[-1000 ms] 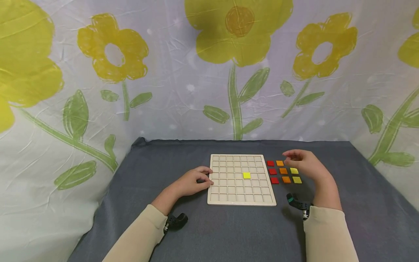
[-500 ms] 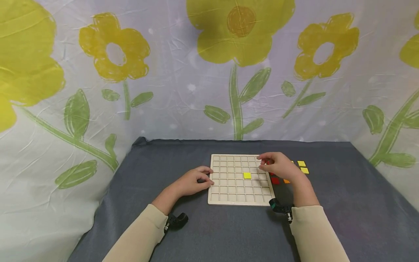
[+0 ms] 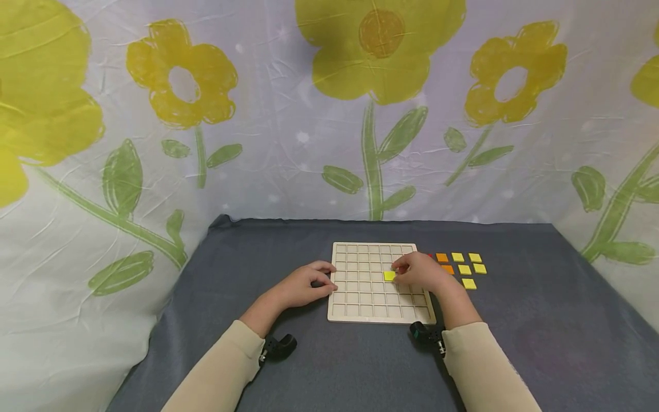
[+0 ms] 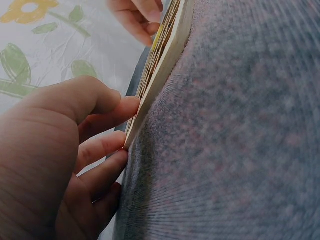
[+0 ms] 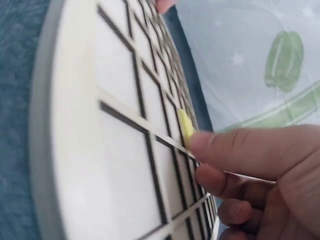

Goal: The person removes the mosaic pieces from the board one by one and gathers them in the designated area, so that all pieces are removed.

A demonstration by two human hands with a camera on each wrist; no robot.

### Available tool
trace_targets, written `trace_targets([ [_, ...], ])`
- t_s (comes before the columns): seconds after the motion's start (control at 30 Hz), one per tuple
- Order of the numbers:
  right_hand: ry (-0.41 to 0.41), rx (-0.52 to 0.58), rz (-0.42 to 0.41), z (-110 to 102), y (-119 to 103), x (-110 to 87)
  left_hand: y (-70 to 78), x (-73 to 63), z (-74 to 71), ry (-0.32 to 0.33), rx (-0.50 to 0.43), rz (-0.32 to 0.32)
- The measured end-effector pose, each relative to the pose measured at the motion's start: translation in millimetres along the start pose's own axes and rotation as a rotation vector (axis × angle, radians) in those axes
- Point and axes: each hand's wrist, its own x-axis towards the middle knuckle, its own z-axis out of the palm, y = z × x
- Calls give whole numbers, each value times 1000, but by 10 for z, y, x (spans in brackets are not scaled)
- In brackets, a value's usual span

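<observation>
A pale wooden grid board [image 3: 360, 312] lies on the table. One yellow square tile [image 3: 389, 276] sits in a cell right of the board's middle. My right hand [image 3: 422, 270] reaches over the board and pinches this tile at its right edge; in the right wrist view the thumb [image 5: 205, 145] covers part of the tile [image 5: 185, 124]. At the board's left edge my left hand [image 3: 304, 286] rests its fingertips. The left wrist view shows those fingers [image 4: 100, 147] relaxed against the board's side [image 4: 165, 67].
Right of the board lie orange tiles [image 3: 441, 257] and several yellow tiles [image 3: 464, 269]. A sliver of a red tile [image 3: 429, 256] shows beside my right hand, which covers that area. A dark grey cloth [image 3: 350, 366] covers the table, with a flower-printed curtain [image 3: 278, 171] behind it.
My right hand has moved left from above the loose tiles to the yellow tile on the board. More loose yellow tiles are uncovered. My left hand stays put.
</observation>
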Motion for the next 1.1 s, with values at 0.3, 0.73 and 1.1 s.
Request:
trace_targets([
  [0.3, 32, -81, -23, 29, -7, 19, -29, 9, 7, -1, -2, 16],
  [0.73, 35, -85, 8, 59, -78, 26, -50, 19, 16, 6, 4, 26],
  [1.1, 32, -106, -8, 71, -150, 37, -69, 19, 23, 5, 9, 19],
])
